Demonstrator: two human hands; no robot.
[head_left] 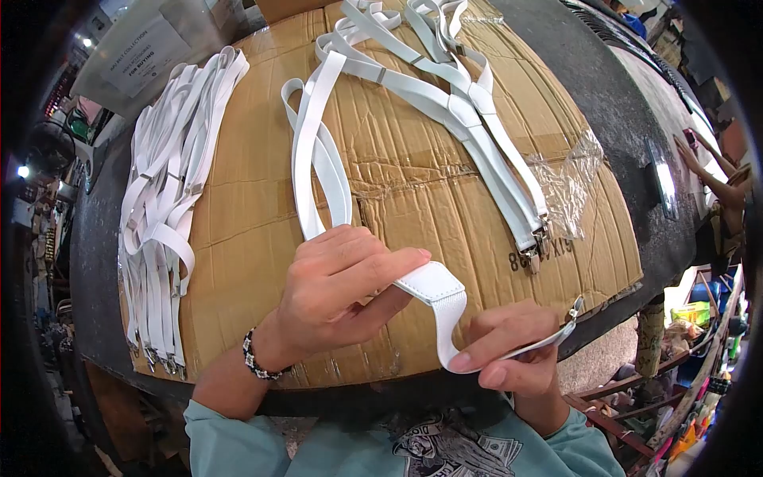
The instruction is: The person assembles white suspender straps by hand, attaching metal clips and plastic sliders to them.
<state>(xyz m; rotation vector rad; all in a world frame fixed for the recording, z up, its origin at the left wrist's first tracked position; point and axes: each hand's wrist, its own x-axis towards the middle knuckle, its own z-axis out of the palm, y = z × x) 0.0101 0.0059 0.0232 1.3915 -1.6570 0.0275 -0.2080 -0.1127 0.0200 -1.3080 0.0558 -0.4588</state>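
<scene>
Both hands, left (334, 290) and right (513, 350), pinch a white strap (439, 288) over cardboard (413, 191); strap pile (171, 199) at nine o'clock

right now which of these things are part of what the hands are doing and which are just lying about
In hand:
- white suspender strap, pinched by left hand and right hand
- metal clip at its end

Lying about:
- pile of white suspenders
- second suspender set
- cardboard sheet
- clear plastic wrapper
- labelled box

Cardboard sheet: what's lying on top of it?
On the cardboard sheet: a stack of white suspenders along its left edge, loose white suspenders top right, and clear plastic wrap. Both hands cover its near edge.
</scene>
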